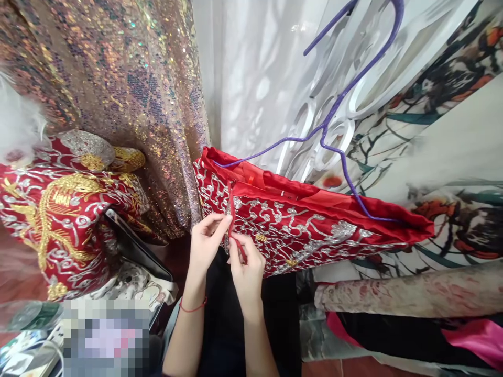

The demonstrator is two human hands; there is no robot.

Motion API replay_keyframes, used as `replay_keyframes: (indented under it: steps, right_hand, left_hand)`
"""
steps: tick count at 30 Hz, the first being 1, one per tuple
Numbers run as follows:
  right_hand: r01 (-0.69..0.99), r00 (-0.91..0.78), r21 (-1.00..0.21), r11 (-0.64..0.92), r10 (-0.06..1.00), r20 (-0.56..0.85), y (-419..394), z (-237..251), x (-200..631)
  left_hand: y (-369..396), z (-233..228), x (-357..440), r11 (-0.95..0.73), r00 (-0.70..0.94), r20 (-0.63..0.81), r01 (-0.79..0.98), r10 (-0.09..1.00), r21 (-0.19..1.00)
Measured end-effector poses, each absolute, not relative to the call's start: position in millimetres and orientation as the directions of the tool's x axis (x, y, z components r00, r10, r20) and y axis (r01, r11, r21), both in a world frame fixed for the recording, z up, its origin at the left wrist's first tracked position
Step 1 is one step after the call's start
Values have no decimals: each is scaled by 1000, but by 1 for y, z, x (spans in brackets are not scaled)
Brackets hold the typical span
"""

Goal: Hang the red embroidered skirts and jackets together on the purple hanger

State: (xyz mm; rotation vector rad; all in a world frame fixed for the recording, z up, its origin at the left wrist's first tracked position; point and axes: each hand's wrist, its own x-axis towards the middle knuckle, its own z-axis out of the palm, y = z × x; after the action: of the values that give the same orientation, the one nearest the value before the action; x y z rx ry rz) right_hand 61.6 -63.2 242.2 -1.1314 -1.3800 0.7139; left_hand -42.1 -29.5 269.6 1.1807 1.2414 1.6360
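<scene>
Red satin edge, silver embroidery: skirt, or a similar garment, straight ahead of the hands and spreading off to the right. Its top edge is the long axis, running from upper left down to lower right. Key relation: a narrow red strip near the skirt's left end, roughly upright in view, crosswise to that top edge, its lower part right at the fingertips. Could be a zip or trim, can't tell. Left hand sits left of it, thumb and finger pinching it; right hand is just below and to the right, fingertips narrow on the lower part. Both about equally near, left slightly higher up. Red bracelet on left wrist.

Purple hanger has its arms dipping into the skirt's top; hook runs out of frame. What bears the skirt's weight: can't tell. Black cloth under the forearms.

Room: sequin cloth upper left, white curtain behind, white curved frame behind hanger, floral cloth right. Roll and pink cloth lower right. Left: another red piece with gold, dark slab, bottle.
</scene>
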Motion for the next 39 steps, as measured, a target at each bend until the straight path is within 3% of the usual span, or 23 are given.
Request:
replay_keyframes:
  steps: [6,13,17,19,23,28,34,39]
  right_hand:
    - [278,74,-878,389,903,423,-64,243,56]
    - [313,-13,-860,403,907,420,-67,247,48]
    - [186,63,-931,313,942,329,-63,247,50]
    - [144,69,-931,336,935,348,-59,247,53]
    - [314,-29,-809,497,857,515,-51,255,55]
    - [468,99,-779,416,852,514,-49,275,42]
    - [257,-94,-904,341,940,328,-41,292,45]
    - [-27,-101,-954,298,949,299,-37,284,48]
  left_hand:
    - [-29,274,-47,-253,-365,228,-23,903,967]
    - [-27,270,-53,-163,-271,150,-28,951,986]
    - [-34,266,-53,-205,-275,214,61,937,977]
    - [-40,264,-52,-214,-299,236,107,925,971]
    - [-50,260,-50,-239,-378,310,224,872,945]
    - [-54,254,-51,-336,-491,438,284,753,898]
    - [-56,249,-54,-429,-567,435,153,699,890]
    - [-58,251,-51,-389,-512,360,54,780,920]
